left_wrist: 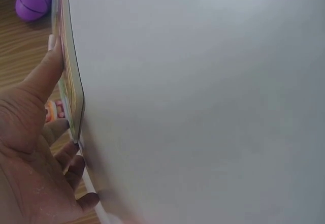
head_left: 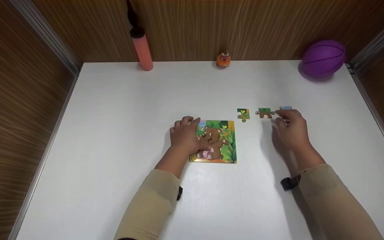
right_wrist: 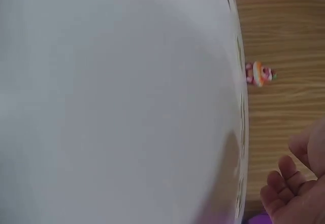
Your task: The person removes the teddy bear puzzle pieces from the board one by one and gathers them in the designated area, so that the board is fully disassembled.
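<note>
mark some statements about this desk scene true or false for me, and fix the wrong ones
1. The left hand rests on the bear puzzle. True.
2. The small orange figure stands between the pink cylinder and the purple ball. True.
3. The purple ball is left of the pink cylinder. False: it is on the right.
4. The right hand touches the bear puzzle. False: it is at the loose pieces.
5. Loose pieces lie right of the bear puzzle. True.

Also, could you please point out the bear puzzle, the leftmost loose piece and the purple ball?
Bear puzzle (head_left: pixel 218 144), head view: the bear's body.
Leftmost loose piece (head_left: pixel 244 114), head view: its printed middle.
Purple ball (head_left: pixel 324 59), head view: its visible middle.
</note>
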{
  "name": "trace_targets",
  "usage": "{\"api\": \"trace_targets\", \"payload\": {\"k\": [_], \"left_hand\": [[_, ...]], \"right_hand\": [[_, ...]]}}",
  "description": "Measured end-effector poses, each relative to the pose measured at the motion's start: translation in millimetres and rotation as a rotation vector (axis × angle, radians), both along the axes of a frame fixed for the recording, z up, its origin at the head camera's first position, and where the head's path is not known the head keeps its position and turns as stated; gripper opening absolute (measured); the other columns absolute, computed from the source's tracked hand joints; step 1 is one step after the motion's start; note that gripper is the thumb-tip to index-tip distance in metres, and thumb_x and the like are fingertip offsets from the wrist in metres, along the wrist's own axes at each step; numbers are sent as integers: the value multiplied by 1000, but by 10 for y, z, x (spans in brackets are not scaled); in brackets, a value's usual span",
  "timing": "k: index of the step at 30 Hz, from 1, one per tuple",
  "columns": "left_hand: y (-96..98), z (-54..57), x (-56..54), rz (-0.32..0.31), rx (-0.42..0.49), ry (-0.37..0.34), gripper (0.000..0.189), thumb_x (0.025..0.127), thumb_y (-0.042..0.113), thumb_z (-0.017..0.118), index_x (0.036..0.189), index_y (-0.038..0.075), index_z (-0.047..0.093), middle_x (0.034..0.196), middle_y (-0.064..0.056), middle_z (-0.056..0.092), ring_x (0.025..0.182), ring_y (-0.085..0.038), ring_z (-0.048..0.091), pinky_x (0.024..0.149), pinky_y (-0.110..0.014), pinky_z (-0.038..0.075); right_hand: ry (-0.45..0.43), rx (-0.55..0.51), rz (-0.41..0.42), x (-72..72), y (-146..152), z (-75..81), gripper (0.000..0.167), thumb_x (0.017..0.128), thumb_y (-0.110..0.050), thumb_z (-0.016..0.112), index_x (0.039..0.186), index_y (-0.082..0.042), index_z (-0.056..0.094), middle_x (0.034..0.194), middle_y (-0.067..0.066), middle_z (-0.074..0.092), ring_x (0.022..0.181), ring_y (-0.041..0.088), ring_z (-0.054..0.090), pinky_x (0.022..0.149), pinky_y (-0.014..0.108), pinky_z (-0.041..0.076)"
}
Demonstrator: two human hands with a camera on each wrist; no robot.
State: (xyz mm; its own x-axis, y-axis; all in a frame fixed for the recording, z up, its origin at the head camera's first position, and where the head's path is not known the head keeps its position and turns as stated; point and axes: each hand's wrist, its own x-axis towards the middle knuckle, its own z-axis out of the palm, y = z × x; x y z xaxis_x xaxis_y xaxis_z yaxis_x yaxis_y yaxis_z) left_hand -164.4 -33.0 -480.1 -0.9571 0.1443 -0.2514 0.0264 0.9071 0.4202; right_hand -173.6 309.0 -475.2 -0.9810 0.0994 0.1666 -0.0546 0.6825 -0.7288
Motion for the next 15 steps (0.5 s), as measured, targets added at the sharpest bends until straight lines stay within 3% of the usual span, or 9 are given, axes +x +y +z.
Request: {"api": "trace_targets", "payload": {"k": [4, 10, 15], "left_hand": [[-2, 7, -4, -5, 0, 0, 115, 73, 63, 92, 167, 23, 38, 164, -7, 36, 145, -32, 34, 115, -50, 31], [6, 9, 0, -9, 3, 1, 114, 74, 62, 91, 167, 22, 38, 164, -8, 36, 146, -32, 34, 116, -50, 32], [12, 12, 6, -9, 4, -1, 112, 75, 61, 91, 166, 22, 38, 164, -8, 36, 146, -33, 34, 115, -50, 32]], "right_hand": [[-31, -34, 44, 52, -181, -26, 27, 104, 3, 59, 129, 11, 66, 121, 28, 63, 112, 38, 62, 96, 43, 51], [-105, -39, 122, 118, -422, -58, 33, 102, -2, 66, 134, 7, 66, 115, 24, 67, 102, 31, 63, 90, 37, 51], [-187, -10, 187, 183, -543, -53, 35, 101, -4, 68, 135, 5, 66, 111, 20, 67, 98, 30, 61, 87, 39, 49]]}}
